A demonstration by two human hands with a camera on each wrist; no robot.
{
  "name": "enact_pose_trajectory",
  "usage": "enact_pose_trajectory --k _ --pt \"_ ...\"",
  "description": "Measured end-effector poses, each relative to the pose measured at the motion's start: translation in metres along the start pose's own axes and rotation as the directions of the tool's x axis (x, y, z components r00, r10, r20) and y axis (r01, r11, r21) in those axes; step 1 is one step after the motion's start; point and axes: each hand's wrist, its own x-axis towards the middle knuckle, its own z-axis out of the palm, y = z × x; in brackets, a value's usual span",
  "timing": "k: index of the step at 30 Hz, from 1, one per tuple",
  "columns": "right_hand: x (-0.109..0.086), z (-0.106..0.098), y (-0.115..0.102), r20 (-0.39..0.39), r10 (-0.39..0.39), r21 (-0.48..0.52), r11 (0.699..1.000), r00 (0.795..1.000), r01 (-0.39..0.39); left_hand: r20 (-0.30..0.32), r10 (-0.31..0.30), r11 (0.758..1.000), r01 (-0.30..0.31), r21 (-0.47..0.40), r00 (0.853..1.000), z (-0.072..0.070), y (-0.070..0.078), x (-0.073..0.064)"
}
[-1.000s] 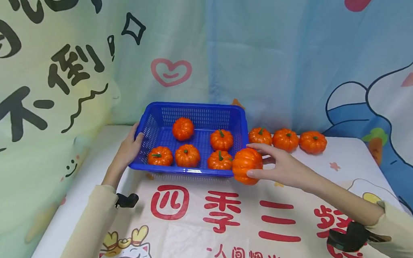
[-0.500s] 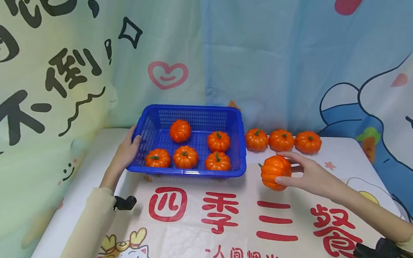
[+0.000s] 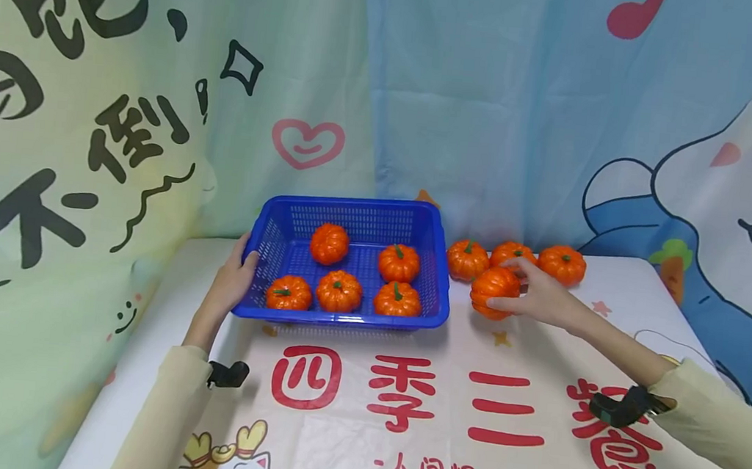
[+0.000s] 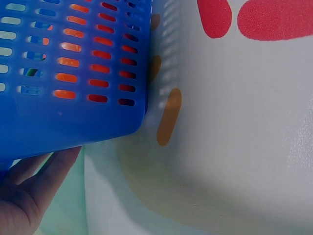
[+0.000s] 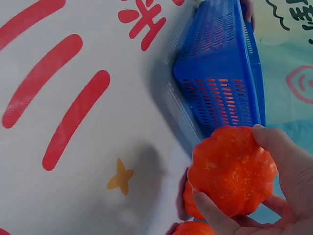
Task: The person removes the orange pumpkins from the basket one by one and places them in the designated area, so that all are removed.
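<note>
My right hand [image 3: 533, 297] holds a small orange pumpkin [image 3: 494, 293] between thumb and fingers, to the right of a blue plastic basket [image 3: 343, 319]. In the right wrist view this pumpkin [image 5: 234, 171] shows its ribbed, speckled skin, with another pumpkin partly hidden behind it. My left hand [image 3: 233, 275] grips the basket's left rim, thumb on the rim. The left wrist view has the fingers [image 4: 51, 176] against the basket's slotted wall [image 4: 73, 117]. Several pumpkins with green stems, one of them a front-row pumpkin [image 3: 339, 291], sit apart inside the basket.
Three more pumpkins stand in a row on the table right of the basket: a left one [image 3: 467, 260], a middle one [image 3: 512, 253] partly behind my right hand, and a right one [image 3: 562, 265]. A printed cloth [image 3: 347, 438] covers the table; a curtain [image 3: 451, 123] hangs behind.
My right hand has carried its pumpkin from the basket's front right corner out to the right, then back toward the table row. My left hand stays on the basket's rim.
</note>
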Motion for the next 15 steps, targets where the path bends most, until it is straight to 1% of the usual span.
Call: enact_pose_trajectory --k 7,13,15 --pt "0.004 0.0054 -0.0011 0.013 0.019 0.015 1.0 1.0 -0.019 -0.002 -0.001 1.0 0.001 0.005 1.0 -0.0005 0.0001 0.0006" --pt "0.0062 0.0071 0.0002 0.006 0.021 0.011 1.0 1.0 -0.021 -0.004 -0.003 1.0 0.003 0.007 1.0 -0.0007 0.0002 -0.0004" --pt "0.0071 0.0069 0.0003 0.011 0.011 0.022 1.0 1.0 -0.011 -0.005 -0.004 1.0 0.004 0.011 1.0 -0.0001 -0.0006 -0.0001"
